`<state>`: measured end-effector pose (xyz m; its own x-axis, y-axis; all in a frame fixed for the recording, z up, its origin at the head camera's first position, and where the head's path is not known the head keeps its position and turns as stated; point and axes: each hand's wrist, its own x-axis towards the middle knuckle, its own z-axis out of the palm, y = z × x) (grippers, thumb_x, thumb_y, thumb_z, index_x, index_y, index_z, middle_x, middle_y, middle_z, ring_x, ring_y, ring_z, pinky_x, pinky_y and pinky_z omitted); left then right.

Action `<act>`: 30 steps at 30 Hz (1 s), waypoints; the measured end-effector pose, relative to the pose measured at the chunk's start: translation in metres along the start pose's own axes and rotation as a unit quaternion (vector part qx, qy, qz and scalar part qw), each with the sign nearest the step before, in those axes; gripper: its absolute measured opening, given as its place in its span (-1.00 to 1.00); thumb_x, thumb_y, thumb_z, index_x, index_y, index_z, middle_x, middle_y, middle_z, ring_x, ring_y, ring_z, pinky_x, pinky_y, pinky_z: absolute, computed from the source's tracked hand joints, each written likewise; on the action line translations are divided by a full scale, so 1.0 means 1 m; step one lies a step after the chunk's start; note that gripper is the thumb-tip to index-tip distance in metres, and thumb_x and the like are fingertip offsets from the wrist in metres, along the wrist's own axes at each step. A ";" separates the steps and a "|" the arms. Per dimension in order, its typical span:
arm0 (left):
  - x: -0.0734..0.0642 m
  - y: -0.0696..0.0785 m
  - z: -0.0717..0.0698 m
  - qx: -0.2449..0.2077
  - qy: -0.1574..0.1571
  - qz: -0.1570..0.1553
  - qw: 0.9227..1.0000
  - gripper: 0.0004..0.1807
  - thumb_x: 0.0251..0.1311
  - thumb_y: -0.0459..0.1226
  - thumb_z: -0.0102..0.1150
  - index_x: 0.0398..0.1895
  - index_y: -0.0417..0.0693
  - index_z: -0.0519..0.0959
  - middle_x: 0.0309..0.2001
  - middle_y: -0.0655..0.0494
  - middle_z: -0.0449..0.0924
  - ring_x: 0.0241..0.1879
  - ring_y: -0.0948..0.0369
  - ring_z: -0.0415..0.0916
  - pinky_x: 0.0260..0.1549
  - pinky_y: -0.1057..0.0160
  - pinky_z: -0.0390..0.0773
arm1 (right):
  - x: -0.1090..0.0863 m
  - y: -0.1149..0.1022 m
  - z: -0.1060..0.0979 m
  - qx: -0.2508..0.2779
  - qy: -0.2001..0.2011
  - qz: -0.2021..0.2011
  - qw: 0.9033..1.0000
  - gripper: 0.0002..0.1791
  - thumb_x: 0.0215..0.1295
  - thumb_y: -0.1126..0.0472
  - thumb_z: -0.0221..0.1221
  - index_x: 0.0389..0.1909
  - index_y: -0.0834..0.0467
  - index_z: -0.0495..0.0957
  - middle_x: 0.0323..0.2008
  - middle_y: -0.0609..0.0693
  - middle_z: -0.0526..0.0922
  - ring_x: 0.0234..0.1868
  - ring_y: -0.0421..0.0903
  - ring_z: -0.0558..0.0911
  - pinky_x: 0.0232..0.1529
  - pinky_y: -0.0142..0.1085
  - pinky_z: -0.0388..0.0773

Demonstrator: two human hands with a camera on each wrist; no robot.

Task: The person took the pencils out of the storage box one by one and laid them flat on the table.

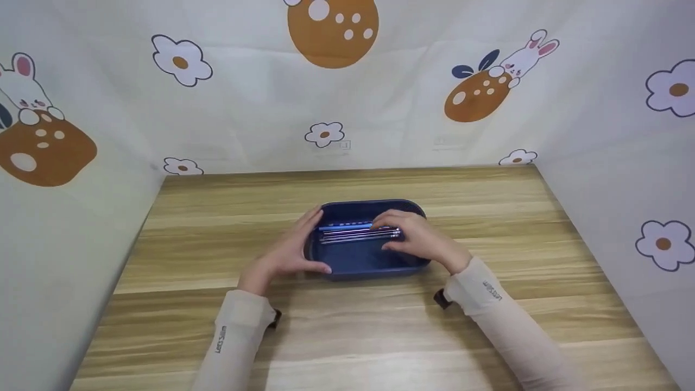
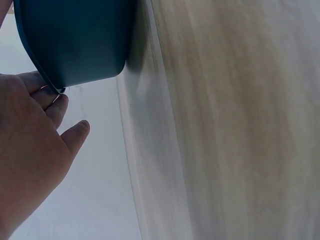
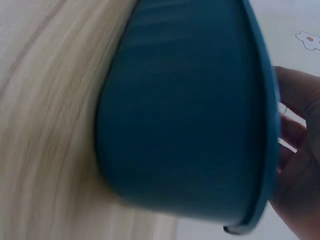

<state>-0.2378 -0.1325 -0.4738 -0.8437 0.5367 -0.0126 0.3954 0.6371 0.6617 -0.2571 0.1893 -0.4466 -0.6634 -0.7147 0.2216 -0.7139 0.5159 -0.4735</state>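
A dark blue rectangular bin [image 1: 358,263] with rounded corners sits on the table; its outer wall [image 2: 75,45] fills part of the left wrist view. Several slim, shiny blue and purple sticks [image 1: 347,235], which look like pencils, lie side by side inside. My left hand [image 1: 288,252] holds the bin's left end, thumb at the front corner and fingers at the back rim. Over the right end, my right hand [image 1: 415,236] reaches inside, thumb and fingers spread on either side of the pencils' right ends. In the right wrist view the bin's wall [image 3: 185,110] hides its fingertips.
The wood-grain table [image 1: 347,331] extends around the bin. Pale cloth walls [image 1: 244,108] printed with rabbits and flowers close off the back and both sides. Dark straps or mounts [image 1: 442,298] show under the wrists.
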 end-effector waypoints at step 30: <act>0.000 0.000 0.000 0.004 -0.001 0.009 1.000 0.41 -0.20 0.21 0.54 0.62 -0.08 -0.12 0.64 0.00 -0.24 0.62 0.00 -0.25 0.58 -0.06 -0.06 | 0.030 0.015 0.033 0.058 -0.095 -0.025 0.993 -0.49 0.08 0.20 0.47 0.10 0.12 0.63 0.06 -0.02 0.68 0.14 -0.08 0.64 0.25 -0.16 0.56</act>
<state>-0.2377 -0.1324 -0.4738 -0.8360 0.5488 -0.0029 0.4130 0.6326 0.6552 -0.2799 0.1599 -0.4750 -0.5657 -0.8199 0.0881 -0.7071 0.4274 -0.5633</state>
